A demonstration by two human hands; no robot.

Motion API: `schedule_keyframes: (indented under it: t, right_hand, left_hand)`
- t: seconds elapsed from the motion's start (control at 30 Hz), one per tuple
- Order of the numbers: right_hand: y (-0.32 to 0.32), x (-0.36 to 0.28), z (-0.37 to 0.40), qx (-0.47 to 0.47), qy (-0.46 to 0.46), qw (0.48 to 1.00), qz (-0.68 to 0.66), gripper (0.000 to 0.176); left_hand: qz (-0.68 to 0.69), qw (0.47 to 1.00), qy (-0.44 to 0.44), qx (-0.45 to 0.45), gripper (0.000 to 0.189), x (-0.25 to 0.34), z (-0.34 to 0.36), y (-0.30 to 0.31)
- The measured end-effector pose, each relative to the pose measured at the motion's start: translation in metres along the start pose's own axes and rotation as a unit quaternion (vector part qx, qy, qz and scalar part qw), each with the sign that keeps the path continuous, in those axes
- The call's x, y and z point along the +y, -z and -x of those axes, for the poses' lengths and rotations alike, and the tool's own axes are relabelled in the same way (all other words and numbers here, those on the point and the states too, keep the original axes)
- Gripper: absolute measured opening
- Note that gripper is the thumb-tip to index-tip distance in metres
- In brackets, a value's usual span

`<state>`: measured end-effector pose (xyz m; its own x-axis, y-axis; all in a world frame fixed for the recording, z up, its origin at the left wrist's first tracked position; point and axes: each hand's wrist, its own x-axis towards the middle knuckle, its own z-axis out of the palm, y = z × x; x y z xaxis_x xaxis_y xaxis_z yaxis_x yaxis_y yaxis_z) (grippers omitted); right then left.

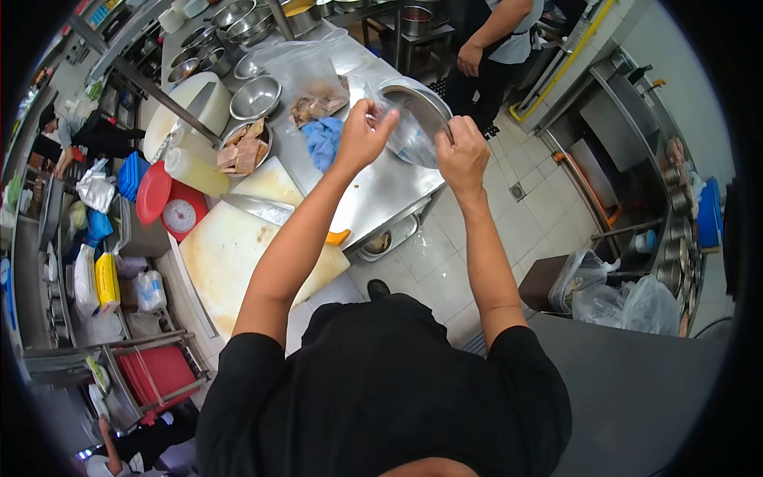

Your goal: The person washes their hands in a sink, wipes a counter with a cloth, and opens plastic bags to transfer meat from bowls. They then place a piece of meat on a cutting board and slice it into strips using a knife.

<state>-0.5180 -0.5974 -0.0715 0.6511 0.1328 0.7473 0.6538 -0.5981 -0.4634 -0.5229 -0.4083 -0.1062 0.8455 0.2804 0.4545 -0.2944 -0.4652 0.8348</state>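
My right hand [462, 153] is closed on the rim of a round metal pot [429, 107], tilted at the table's right edge. A clear plastic bag [407, 135] hangs at the pot's near side, between my hands. Beside the bag is my left hand [367, 137], its thumb and fingers apart with no object visible in them. A blue cloth [323, 143] lies just left of that hand. Behind the cloth, a clear bag of brownish food pieces [318, 103] rests on the steel table [373, 199].
A knife [262, 208] with an orange handle lies on white cutting boards [230, 246]. Left of it are a bowl of meat pieces [245, 149], a bottle of yellowish liquid [197, 171] and a red scale [181, 213]. Another person [497, 40] stands beyond the table's right side.
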Motion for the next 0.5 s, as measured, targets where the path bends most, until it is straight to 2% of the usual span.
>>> schedule_keyframes:
  t: [0.03,0.13,0.2,0.27,0.3,0.4,0.43,0.47,0.5]
  right_hand:
    - [0.000,0.002,0.002,-0.005,0.001,1.000,-0.003,0.012]
    - [0.001,0.009,0.002,0.031,0.047,0.998,0.003,0.018]
    - [-0.005,0.019,0.004,0.067,0.043,0.997,-0.010,0.020]
    - [-0.010,0.024,0.004,0.148,-0.126,0.980,-0.047,0.023]
    - [-0.013,0.025,0.002,0.168,-0.180,0.962,-0.115,0.027]
    - [-0.008,0.028,-0.003,0.200,-0.306,0.891,-0.269,0.024]
    - [0.001,0.023,0.000,0.190,-0.375,0.854,-0.307,0.014]
    - [0.010,0.012,-0.001,0.179,-0.376,0.855,-0.310,0.014]
    - [0.019,0.002,-0.001,0.180,-0.362,0.828,-0.388,0.010]
  left_hand:
    - [0.025,0.997,0.066,0.015,0.035,0.002,-0.004,0.000]
    - [-0.010,0.998,0.056,0.030,0.034,-0.012,-0.012,-0.002]
    - [0.011,0.996,0.084,0.026,0.031,-0.016,-0.016,-0.001]
    - [0.086,0.988,0.129,0.017,0.025,-0.021,-0.018,0.003]
    - [0.104,0.981,0.165,0.013,0.025,-0.024,-0.022,0.005]
    - [0.161,0.963,0.215,0.021,0.024,-0.033,-0.041,0.017]
    - [0.186,0.950,0.250,0.031,0.024,-0.035,-0.052,0.023]
    - [0.185,0.948,0.254,0.041,0.024,-0.037,-0.063,0.031]
    - [0.208,0.940,0.268,0.041,0.025,-0.039,-0.074,0.038]
